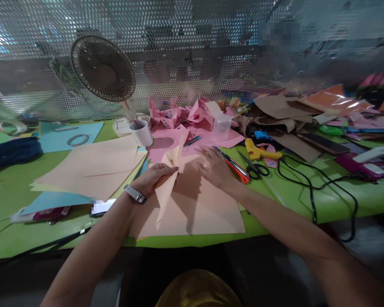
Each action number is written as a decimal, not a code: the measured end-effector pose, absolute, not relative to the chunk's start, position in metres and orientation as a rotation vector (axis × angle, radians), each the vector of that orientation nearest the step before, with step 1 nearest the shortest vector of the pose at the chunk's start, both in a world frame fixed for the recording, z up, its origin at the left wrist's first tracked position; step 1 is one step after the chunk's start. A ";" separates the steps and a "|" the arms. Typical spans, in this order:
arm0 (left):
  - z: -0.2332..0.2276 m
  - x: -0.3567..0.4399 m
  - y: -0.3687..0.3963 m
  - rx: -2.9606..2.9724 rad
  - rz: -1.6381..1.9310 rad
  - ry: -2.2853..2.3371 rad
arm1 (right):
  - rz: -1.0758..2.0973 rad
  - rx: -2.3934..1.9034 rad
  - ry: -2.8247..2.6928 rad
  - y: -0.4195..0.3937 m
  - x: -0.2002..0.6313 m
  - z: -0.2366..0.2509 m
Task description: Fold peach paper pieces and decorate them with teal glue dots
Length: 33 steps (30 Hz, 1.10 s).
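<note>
left hand [155, 177] is pinching a half-folded peach paper [169, 170], fingers clamped; right hand [215, 168] is pressing flat beside it, fingers apart; folding looks unfinished.

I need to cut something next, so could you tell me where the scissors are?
In the head view, the scissors lie on the green table, right of the right hand, between the orange utility knife and the yellow glue gun.

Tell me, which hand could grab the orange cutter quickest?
Probably the right hand: it lies flat on the peach paper beside the orange cutter. The left hand holds the folded piece.
</note>
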<state>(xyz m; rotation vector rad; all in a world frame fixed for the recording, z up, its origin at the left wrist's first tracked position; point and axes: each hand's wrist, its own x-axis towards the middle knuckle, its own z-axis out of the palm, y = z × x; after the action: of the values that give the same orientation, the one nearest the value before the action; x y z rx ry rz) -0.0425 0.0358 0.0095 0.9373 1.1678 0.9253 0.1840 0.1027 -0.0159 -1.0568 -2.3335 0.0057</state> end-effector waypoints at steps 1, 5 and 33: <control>0.011 -0.043 0.034 0.968 0.862 1.148 | -0.045 -1.014 -2.279 0.102 0.185 -0.014; 0.014 -0.044 0.032 1.117 0.653 1.046 | -0.173 -0.731 -2.338 0.097 0.185 -0.009; 0.000 -0.040 0.031 2.318 0.914 1.647 | -0.005 -1.029 -2.493 0.098 0.182 -0.009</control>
<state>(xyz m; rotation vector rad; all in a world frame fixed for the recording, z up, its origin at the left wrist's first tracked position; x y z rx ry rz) -0.0401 0.0306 0.0004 2.3177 1.6468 0.9139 0.1821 0.0982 -0.0093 -1.0291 -2.4927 -0.0049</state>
